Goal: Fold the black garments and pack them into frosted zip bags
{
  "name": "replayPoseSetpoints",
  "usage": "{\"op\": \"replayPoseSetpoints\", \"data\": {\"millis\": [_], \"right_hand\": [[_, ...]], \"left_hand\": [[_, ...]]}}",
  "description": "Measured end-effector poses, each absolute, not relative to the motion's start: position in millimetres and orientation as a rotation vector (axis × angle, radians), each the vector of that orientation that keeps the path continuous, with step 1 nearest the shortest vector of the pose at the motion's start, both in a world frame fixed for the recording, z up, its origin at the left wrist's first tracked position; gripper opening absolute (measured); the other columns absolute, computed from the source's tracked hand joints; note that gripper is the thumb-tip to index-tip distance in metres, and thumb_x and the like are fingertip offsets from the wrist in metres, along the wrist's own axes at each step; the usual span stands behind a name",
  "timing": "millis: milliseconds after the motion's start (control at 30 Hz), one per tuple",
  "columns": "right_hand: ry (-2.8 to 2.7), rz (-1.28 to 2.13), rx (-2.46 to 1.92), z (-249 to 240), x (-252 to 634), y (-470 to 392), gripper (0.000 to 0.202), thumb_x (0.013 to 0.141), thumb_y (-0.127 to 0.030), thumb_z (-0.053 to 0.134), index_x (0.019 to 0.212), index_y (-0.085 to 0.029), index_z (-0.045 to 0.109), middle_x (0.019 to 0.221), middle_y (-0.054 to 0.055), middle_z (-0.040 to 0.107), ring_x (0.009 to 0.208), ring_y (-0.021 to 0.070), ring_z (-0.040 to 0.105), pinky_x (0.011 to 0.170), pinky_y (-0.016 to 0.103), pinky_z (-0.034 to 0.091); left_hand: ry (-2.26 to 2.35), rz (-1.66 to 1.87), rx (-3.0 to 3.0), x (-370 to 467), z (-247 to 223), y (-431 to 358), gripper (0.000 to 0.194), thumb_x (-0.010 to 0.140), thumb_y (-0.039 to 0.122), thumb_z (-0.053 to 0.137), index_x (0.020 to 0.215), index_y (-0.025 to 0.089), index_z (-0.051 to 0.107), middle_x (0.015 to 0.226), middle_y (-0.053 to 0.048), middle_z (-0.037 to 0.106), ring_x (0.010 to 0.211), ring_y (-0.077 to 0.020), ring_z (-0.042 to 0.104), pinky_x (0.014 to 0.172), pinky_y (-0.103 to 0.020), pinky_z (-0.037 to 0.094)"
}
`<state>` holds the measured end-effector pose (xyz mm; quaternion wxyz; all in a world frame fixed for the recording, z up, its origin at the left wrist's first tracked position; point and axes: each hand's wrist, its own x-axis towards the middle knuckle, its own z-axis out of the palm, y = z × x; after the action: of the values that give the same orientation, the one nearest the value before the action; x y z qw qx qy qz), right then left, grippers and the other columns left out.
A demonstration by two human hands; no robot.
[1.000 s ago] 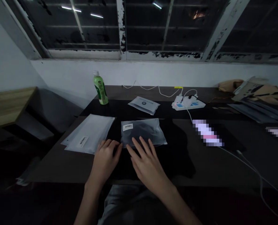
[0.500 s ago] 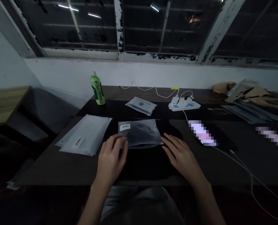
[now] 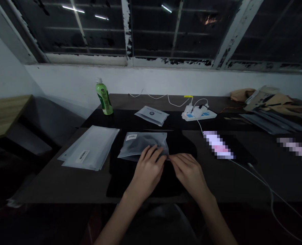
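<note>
1. Frosted zip bag on the bench, dark contents already in.
2. Right hand pinching its near right corner; left hand close by, can't tell if gripping.
3. Mouth looks gapped leftward, so not fully closed imo.

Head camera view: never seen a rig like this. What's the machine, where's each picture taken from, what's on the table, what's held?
There is no machine: these are a person's bare hands. All three pictures come from one camera worn on the head, looking forward and down.

On the dark table, the left hand lies over the near right part of a frosted bag with a barcode label. The right hand pinches its near right corner.

To the left are overlapping bags; behind, a green bottle, a bag with a round logo and a power strip. Cables run to the right, near a blurred-out bright patch I can't identify.
</note>
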<state>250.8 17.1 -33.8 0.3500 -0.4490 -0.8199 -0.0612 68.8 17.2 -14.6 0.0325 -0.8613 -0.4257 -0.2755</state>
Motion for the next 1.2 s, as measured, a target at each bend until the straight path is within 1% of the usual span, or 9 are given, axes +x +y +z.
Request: {"op": "replayPoseSetpoints", "data": {"millis": [133,267,400,500,633,767,867,1067,1200], "right_hand": [[-2.089,-0.195,-1.092,-32,240,10,0.023,0.095,-0.007,0.05,0.101,-0.017,0.07,0.1,0.007,0.073,0.089,0.0201,0.065,0.084,0.037,0.049],[-2.072,-0.236,-1.076,-29,235,7,0.022,0.093,-0.004,0.051,0.098,-0.016,0.069,0.1,0.008,0.071,0.088,0.0211,0.063,0.083,0.038,0.048],[-2.06,-0.238,-1.088,-31,235,8,0.022,0.092,-0.002,0.05,0.094,-0.016,0.068,0.097,0.007,0.071,0.085,0.0203,0.063,0.08,0.037,0.048],[-2.06,-0.239,-1.091,-33,236,7,0.023,0.092,-0.001,0.049,0.096,-0.016,0.067,0.097,0.007,0.071,0.086,0.0198,0.064,0.079,0.035,0.049],[-2.069,-0.256,-1.064,-34,236,5,0.024,0.091,0.0,0.049,0.096,-0.015,0.066,0.097,0.008,0.071,0.085,0.0197,0.064,0.078,0.035,0.049],[-2.103,-0.268,-1.046,-34,233,5,0.025,0.088,0.004,0.047,0.09,-0.014,0.064,0.093,0.008,0.071,0.082,0.0197,0.065,0.077,0.035,0.049],[-2.106,-0.28,-1.043,-34,228,5,0.024,0.087,0.004,0.047,0.089,-0.014,0.063,0.094,0.008,0.071,0.08,0.0197,0.064,0.075,0.035,0.049],[-2.011,-0.298,-1.061,-35,217,2,0.026,0.088,0.005,0.047,0.087,-0.016,0.062,0.092,0.007,0.071,0.075,0.0174,0.063,0.072,0.031,0.049],[-1.969,-0.317,-1.083,-34,220,4,0.023,0.089,0.003,0.051,0.086,-0.017,0.062,0.09,0.006,0.071,0.073,0.0169,0.062,0.071,0.031,0.049]], "left_hand": [[-1.27,-0.988,-2.602,67,-16,17,0.013,0.092,0.012,0.059,0.102,0.015,0.067,0.117,-0.007,0.071,0.117,-0.0258,0.061,0.108,-0.049,0.045],[-1.183,-1.059,-2.556,61,-17,16,0.013,0.094,0.014,0.058,0.097,0.017,0.07,0.115,-0.004,0.073,0.115,-0.0246,0.062,0.107,-0.048,0.045],[-1.057,-1.076,-2.504,57,-19,15,0.016,0.095,0.014,0.057,0.102,0.017,0.071,0.123,-0.004,0.071,0.12,-0.0262,0.061,0.109,-0.049,0.045],[-0.941,-1.056,-2.491,57,-20,15,0.021,0.096,0.011,0.054,0.11,0.013,0.07,0.124,-0.006,0.07,0.118,-0.025,0.063,0.108,-0.046,0.047],[-0.853,-0.974,-2.487,55,-18,16,0.021,0.097,0.009,0.051,0.102,0.012,0.071,0.112,-0.006,0.075,0.114,-0.0238,0.066,0.108,-0.043,0.048],[-0.725,-0.893,-2.435,48,-13,18,0.022,0.096,0.007,0.051,0.096,0.011,0.072,0.11,-0.007,0.075,0.109,-0.0235,0.069,0.104,-0.041,0.052],[-0.633,-0.864,-2.398,39,-13,21,0.018,0.095,0.007,0.054,0.097,0.01,0.072,0.112,-0.009,0.075,0.109,-0.0231,0.069,0.1,-0.038,0.054],[-0.557,-0.82,-2.364,22,-16,26,0.016,0.094,0.008,0.057,0.101,0.011,0.07,0.12,-0.009,0.072,0.118,-0.0233,0.065,0.101,-0.039,0.053],[-0.549,-0.812,-2.335,10,-14,29,0.015,0.093,0.008,0.059,0.104,0.011,0.069,0.119,-0.009,0.073,0.117,-0.0241,0.065,0.098,-0.039,0.055]]}}
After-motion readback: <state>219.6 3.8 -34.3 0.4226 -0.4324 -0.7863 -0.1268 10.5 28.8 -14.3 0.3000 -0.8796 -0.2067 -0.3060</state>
